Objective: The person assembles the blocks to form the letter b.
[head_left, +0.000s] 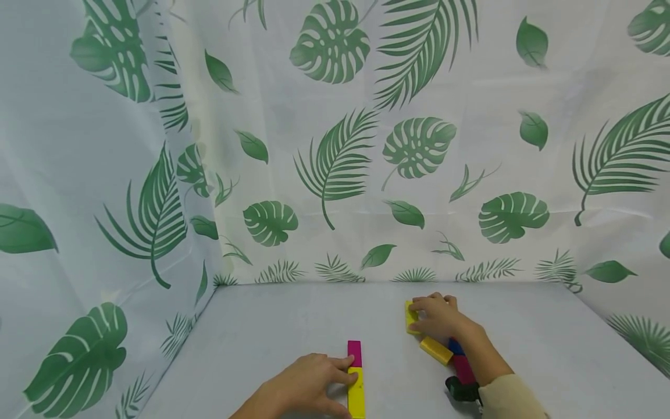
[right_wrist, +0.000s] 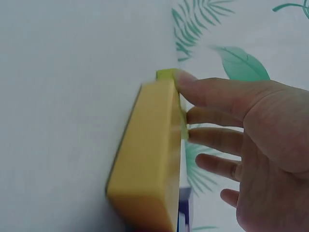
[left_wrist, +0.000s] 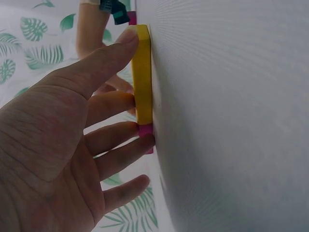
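Note:
In the head view, a yellow block (head_left: 356, 391) and a magenta block (head_left: 354, 354) lie end to end in a line. My left hand (head_left: 306, 381) touches their left side with extended fingers. The left wrist view has the thumb at one end of the yellow block (left_wrist: 142, 72) and a fingertip over the magenta block (left_wrist: 146, 137). Farther back, my right hand (head_left: 439, 314) pinches another yellow block (head_left: 410, 317) between thumb and fingers. Just in front of it is a golden-yellow block (head_left: 437, 351), large in the right wrist view.
A blue block (head_left: 456, 347) and a magenta block (head_left: 463, 370) lie beside the right forearm, partly hidden by it. A dark green piece (head_left: 462, 389) shows by the right sleeve. Leaf-printed sheets (head_left: 335, 250) rise behind and beside the pale tabletop (head_left: 272, 326).

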`<action>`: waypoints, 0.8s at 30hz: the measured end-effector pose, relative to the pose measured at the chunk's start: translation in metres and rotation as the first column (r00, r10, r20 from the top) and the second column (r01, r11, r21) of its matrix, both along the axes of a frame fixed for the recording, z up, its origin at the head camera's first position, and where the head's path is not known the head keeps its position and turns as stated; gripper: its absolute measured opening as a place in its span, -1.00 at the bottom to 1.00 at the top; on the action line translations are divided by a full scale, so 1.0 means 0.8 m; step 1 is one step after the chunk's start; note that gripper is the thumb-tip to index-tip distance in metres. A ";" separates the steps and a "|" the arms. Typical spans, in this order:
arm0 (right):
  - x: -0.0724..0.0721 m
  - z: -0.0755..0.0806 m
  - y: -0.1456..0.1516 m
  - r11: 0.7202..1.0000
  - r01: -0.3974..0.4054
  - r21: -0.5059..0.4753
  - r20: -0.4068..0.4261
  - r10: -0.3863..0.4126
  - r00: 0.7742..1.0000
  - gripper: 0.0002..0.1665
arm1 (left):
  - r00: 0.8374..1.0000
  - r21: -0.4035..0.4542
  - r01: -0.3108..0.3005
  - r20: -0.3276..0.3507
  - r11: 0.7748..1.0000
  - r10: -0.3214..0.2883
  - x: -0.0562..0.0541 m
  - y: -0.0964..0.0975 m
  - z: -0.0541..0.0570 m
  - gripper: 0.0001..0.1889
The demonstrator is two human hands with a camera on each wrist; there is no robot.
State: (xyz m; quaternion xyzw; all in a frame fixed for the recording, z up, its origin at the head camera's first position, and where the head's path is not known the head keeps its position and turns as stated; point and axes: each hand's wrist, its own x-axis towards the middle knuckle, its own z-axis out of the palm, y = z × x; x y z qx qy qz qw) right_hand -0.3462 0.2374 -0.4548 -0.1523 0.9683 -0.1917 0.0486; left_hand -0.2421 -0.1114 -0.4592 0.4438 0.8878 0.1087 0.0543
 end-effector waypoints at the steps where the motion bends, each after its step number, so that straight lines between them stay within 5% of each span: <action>1: -0.001 0.000 -0.003 1.000 0.006 -0.002 0.007 -0.006 1.000 -0.40 | 1.000 0.000 -0.002 0.005 1.000 0.002 0.000 0.000 0.000 -0.32; 14: -0.011 -0.008 -0.062 0.992 -0.035 0.125 -0.081 0.046 0.996 -0.46 | 1.000 0.013 0.016 -0.003 1.000 -0.016 -0.002 0.000 -0.003 -0.33; 24: -0.007 -0.021 -0.087 0.998 -0.062 -0.011 -0.066 0.062 0.996 -0.35 | 1.000 -0.002 0.022 -0.016 1.000 -0.022 -0.002 -0.001 0.002 -0.32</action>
